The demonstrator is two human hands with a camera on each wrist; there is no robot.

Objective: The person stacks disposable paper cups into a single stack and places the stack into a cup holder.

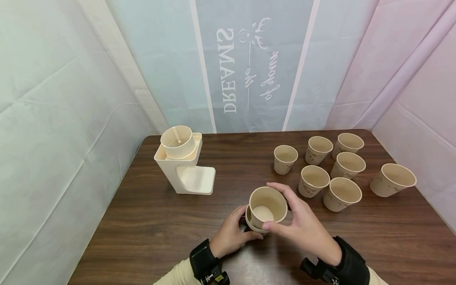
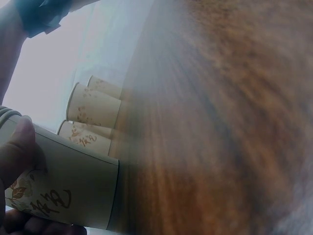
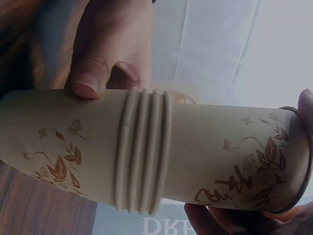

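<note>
My left hand [image 1: 231, 234] grips a short stack of beige paper cups [image 3: 58, 152] near the front of the table. Brown leaf prints and several stacked rims show on it in the right wrist view. Above, my right hand [image 1: 303, 223] holds another paper cup [image 1: 272, 200] by its rim, thumb on the near side and fingers on the far side. That cup stands upright with its lower part inside the stack's top cup, its wall still largely exposed above the rims [image 3: 142, 152]. In the left wrist view, the left thumb [image 2: 19, 152] lies along the stack's wall.
Several single paper cups [image 1: 313, 181] stand upright at the right and back right, one cup [image 1: 392, 180] farther out near the right edge. A cream plastic stand [image 1: 178, 174] carrying a round container [image 1: 178, 148] is at the back left. Curtains surround the wooden table [image 1: 142, 221].
</note>
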